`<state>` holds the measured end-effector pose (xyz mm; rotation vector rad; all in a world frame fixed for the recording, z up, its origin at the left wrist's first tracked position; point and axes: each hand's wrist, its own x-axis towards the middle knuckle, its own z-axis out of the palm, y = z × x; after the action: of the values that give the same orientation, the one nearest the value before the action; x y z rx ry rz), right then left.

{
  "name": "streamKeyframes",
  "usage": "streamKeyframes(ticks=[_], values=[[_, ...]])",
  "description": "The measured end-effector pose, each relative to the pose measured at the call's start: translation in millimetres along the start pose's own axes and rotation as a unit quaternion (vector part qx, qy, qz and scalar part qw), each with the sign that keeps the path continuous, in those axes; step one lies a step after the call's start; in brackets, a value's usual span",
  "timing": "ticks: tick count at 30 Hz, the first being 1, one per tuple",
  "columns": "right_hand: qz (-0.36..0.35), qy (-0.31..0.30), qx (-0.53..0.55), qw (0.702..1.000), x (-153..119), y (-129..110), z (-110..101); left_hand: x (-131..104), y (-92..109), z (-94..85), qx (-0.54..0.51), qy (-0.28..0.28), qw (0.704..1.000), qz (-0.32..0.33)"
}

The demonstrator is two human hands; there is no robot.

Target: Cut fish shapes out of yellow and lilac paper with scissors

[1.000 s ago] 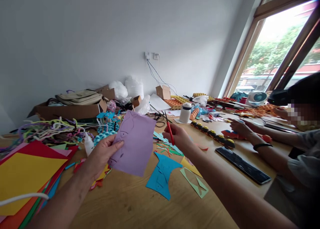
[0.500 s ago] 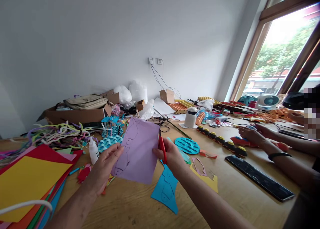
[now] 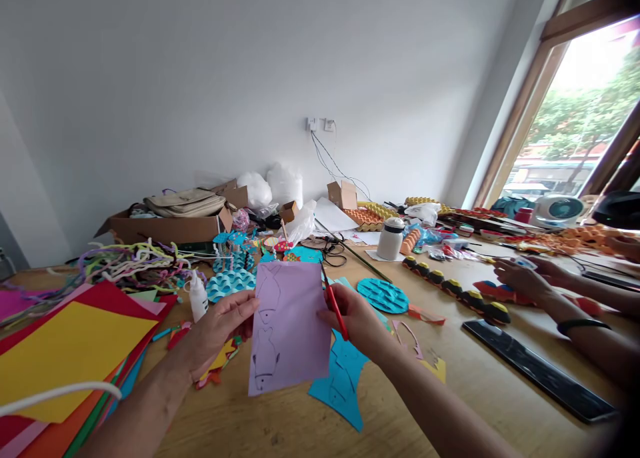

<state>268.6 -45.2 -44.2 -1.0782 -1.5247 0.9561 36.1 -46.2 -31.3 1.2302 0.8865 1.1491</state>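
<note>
A sheet of purple paper [image 3: 297, 331] with two fish outlines drawn down its left side is held up above the table. My left hand [image 3: 223, 331] pinches its left edge between thumb and fingers. Red-handled scissors [image 3: 337, 308] sit in my right hand [image 3: 355, 318], their blades pointing up along the paper's right edge. The right thumb also presses on that edge of the sheet. Below lies a piece of blue paper [image 3: 343, 388] with a fish drawn on it, partly covered by the purple sheet.
Coloured paper sheets [image 3: 90, 351] are stacked at left, near a white glue bottle [image 3: 198, 297]. A black panel [image 3: 537, 371], a painted egg-carton strip [image 3: 453, 289] and a white jar [image 3: 391, 239] stand to the right. Another person's hands [image 3: 520, 278] work at far right.
The purple sheet has been lowered slightly and turned from a tilt to nearly upright. Both hands still hold on, and the camera view has shifted a little left.
</note>
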Motion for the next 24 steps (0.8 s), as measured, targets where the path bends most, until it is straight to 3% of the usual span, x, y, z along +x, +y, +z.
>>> streamKeyframes(ticks=[3, 5, 9, 13, 18, 21, 24], values=[[-0.039, -0.030, -0.116, 0.992, 3, -9, -3, 0, -4, -0.1, 0.029, -0.035, 0.998, -0.034], [-0.060, -0.040, -0.166, 0.983, 9, -14, -5, 1, -7, 1.6, 0.035, -0.029, 0.998, -0.040], [-0.071, 0.009, -0.163, 0.984, 20, -20, -6, 2, -11, 5.6, 0.012, 0.013, 1.000, -0.016], [-0.078, 0.129, -0.071, 0.986, 4, -31, 2, 6, -11, 6.5, -0.053, 0.119, 0.990, 0.055], [0.021, -0.004, 0.082, 0.996, -38, -29, 44, 7, -6, 16.6, -0.139, 0.191, 0.965, 0.112], [0.053, 0.026, 0.122, 0.991, -42, -17, 64, 2, -3, 28.7, -0.182, 0.200, 0.955, 0.120], [0.047, 0.078, 0.152, 0.984, -34, -10, 66, -3, 1, 39.3, -0.231, 0.216, 0.941, 0.125]])
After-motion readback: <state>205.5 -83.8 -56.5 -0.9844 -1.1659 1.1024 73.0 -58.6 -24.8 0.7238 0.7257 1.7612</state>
